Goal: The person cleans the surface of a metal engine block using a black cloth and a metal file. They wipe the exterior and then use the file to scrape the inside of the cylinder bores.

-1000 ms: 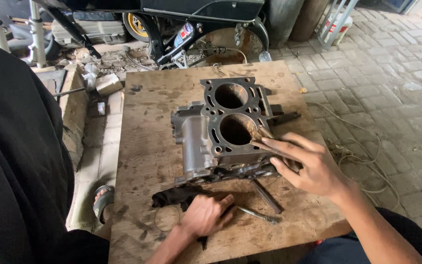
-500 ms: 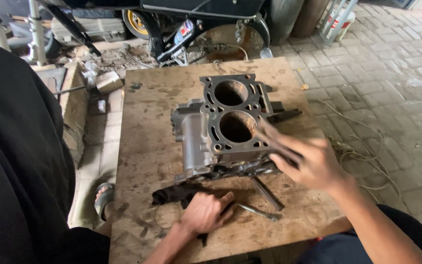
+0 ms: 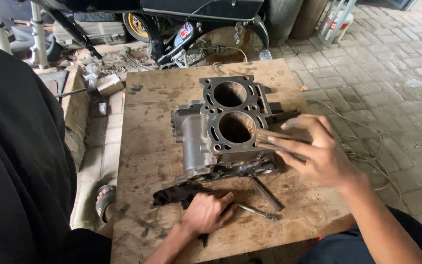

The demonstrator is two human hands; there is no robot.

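Observation:
A grey two-bore engine cylinder block stands on a stained wooden board. My right hand grips a folded brownish strip, like sandpaper, whose end lies on the block's top face at the right rim of the nearer bore. My left hand rests palm down on the board in front of the block. Its fingers cover part of a dark rag and reach toward a thin metal rod. A thicker metal bar lies beside it.
A person in black clothing fills the left side, with a sandalled foot by the board's edge. A motorcycle stands behind the board. Brick paving and a loose cord lie to the right, and rubble is at the back left.
My right hand has shifted slightly with the strip along the block's right edge, blurred midway. My left hand has stayed on the rag.

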